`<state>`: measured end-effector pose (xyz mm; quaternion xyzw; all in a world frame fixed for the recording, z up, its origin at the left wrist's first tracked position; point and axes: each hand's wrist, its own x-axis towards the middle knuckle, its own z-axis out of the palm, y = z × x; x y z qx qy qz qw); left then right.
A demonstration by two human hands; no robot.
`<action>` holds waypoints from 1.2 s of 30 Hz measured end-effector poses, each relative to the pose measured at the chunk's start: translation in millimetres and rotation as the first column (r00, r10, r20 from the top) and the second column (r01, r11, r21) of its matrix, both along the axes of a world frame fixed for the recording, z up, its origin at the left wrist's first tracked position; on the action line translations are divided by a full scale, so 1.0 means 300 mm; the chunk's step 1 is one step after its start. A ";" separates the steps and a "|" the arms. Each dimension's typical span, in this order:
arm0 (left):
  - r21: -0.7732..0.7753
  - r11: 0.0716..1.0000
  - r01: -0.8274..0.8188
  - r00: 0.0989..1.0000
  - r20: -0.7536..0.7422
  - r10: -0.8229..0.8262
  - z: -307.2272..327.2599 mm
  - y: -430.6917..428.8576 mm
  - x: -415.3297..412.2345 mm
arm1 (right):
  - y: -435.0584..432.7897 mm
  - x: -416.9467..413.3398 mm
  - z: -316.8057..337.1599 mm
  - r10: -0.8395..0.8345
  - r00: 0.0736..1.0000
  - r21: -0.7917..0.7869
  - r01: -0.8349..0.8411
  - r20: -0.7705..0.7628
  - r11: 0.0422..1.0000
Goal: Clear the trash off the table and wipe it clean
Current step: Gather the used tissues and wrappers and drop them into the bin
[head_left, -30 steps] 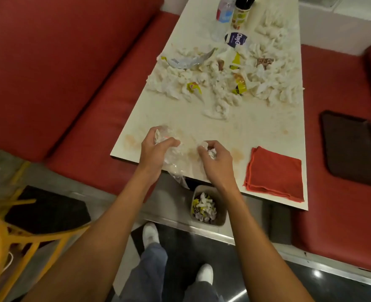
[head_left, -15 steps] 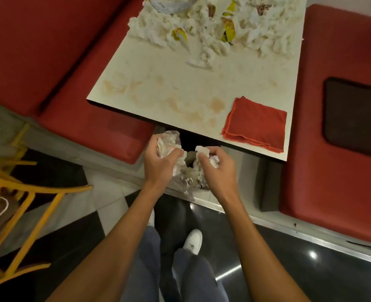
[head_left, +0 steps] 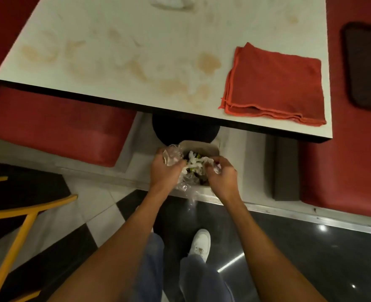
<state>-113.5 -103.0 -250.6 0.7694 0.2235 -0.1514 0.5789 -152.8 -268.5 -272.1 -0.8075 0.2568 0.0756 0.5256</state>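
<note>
The left hand (head_left: 166,171) is curled round crumpled clear plastic (head_left: 171,155), and the right hand (head_left: 222,178) clutches a wad of white napkin (head_left: 210,165). Both sit over the open bin (head_left: 204,147) on the floor below the table (head_left: 114,29). A second ago they gathered this trash at the table's near edge; now they have dropped to the bin. The folded red cloth (head_left: 274,83) lies on the stained top's near right corner.

Orange-red cloth (head_left: 276,83) on white, brown-stained table (head_left: 158,51); red bench (head_left: 49,127); black-and-white checked floor (head_left: 88,203)
</note>
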 end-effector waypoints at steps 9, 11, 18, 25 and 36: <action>0.165 0.955 0.246 0.965 -0.131 -0.226 -0.344 -0.028 0.179 | -0.021 0.180 -0.404 0.127 0.976 -0.189 -0.160 -0.178 0.969; 0.159 0.949 0.273 0.959 -0.124 -0.255 -0.401 -0.032 0.197 | -0.030 0.198 -0.464 0.181 0.964 -0.174 -0.215 -0.194 0.961; 0.144 0.942 0.304 0.952 -0.083 -0.295 -0.532 -0.060 0.241 | -0.102 0.214 -0.459 0.188 0.952 -0.050 -0.206 -0.243 0.977; 0.238 0.907 0.348 0.937 -0.132 -0.324 -0.651 -0.158 0.271 | -0.157 0.183 -0.466 0.100 0.973 -0.082 -0.119 -0.210 0.989; 0.222 0.785 0.579 0.812 -0.242 -0.530 -0.687 -0.178 0.242 | -0.149 0.176 -0.467 0.029 0.983 -0.063 -0.041 -0.182 0.997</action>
